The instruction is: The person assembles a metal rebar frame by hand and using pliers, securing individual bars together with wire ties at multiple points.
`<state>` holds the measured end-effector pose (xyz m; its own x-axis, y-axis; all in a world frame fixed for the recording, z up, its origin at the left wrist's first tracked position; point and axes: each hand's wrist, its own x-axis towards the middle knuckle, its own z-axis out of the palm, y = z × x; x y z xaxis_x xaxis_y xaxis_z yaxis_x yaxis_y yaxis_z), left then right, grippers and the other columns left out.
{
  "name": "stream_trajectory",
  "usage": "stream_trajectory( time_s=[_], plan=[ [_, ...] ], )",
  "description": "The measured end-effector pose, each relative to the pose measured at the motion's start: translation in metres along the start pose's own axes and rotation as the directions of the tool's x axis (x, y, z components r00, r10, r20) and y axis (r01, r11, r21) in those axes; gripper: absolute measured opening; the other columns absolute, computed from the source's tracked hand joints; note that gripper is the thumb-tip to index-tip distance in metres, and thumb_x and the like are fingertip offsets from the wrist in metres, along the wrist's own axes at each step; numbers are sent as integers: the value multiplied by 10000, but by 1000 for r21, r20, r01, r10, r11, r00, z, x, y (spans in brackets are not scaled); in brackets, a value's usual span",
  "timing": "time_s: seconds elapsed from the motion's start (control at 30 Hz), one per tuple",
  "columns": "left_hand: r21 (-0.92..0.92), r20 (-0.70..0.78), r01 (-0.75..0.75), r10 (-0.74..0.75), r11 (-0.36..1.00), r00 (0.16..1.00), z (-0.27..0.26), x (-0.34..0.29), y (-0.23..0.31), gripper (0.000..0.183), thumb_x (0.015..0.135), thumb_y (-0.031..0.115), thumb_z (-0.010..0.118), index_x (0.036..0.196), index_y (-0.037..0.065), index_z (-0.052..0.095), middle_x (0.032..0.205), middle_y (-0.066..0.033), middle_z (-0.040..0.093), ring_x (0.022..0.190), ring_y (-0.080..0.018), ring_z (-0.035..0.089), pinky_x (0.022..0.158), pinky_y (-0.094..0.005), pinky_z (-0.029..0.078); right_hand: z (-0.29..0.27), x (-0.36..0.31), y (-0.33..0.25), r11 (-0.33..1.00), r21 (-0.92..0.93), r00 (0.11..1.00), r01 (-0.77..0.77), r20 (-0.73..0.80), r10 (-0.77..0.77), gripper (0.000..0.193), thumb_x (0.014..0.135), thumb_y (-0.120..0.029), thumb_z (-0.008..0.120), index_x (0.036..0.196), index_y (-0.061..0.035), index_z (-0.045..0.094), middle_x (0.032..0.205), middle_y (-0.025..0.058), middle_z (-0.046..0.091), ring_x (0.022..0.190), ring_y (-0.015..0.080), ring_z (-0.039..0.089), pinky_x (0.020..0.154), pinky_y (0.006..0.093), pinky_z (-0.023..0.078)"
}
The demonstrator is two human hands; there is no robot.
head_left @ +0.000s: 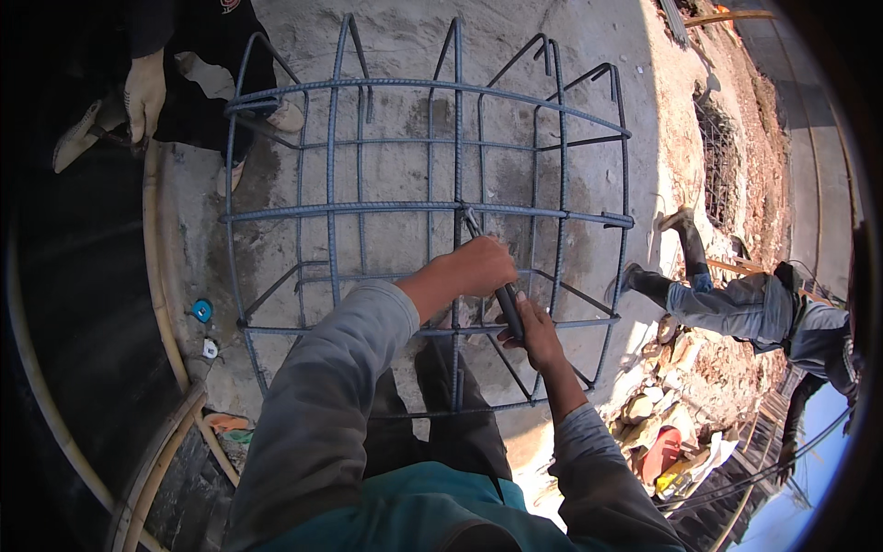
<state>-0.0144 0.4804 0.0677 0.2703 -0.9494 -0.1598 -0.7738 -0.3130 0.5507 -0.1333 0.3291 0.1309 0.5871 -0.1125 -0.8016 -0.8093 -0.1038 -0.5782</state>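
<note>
A cage of bent, ribbed steel rebar stands before me on the concrete, its bars crossing in a grid. My left hand is closed around black-handled pliers, near their metal head. Lower down, my right hand grips the end of the handles. The head of the pliers is at a crossing of two bars near the middle of the cage, where the exact contact is too small to make out. My left forearm lies over part of the lower bars.
At upper left a co-worker's gloved hand is beside a bamboo pole. A blue tape measure lies on the concrete floor. Another person is at right, near rubble and sacks.
</note>
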Motion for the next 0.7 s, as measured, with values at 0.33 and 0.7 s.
stream_trajectory(
  time_s=[0.33,0.7],
  plan=[
    [-742,-576,218,-770,633,276,25,-41,48,536,792,79,688,1286,0,497,1271,-146,530,998,-278,624,902,-418,492,10,-10,-14,972,208,948,-114,315,44,433,934,-196,572,1289,43,507,1008,134,670,773,212,681,589,319,580],
    [-999,15,46,-976,-25,-218,58,9,45,704,758,342,778,1234,-101,508,1106,-237,581,1020,-364,578,891,-432,467,-18,11,-47,999,-15,978,-50,201,52,326,935,-261,611,1025,52,614,809,159,692,610,200,662,536,290,532]
  ],
)
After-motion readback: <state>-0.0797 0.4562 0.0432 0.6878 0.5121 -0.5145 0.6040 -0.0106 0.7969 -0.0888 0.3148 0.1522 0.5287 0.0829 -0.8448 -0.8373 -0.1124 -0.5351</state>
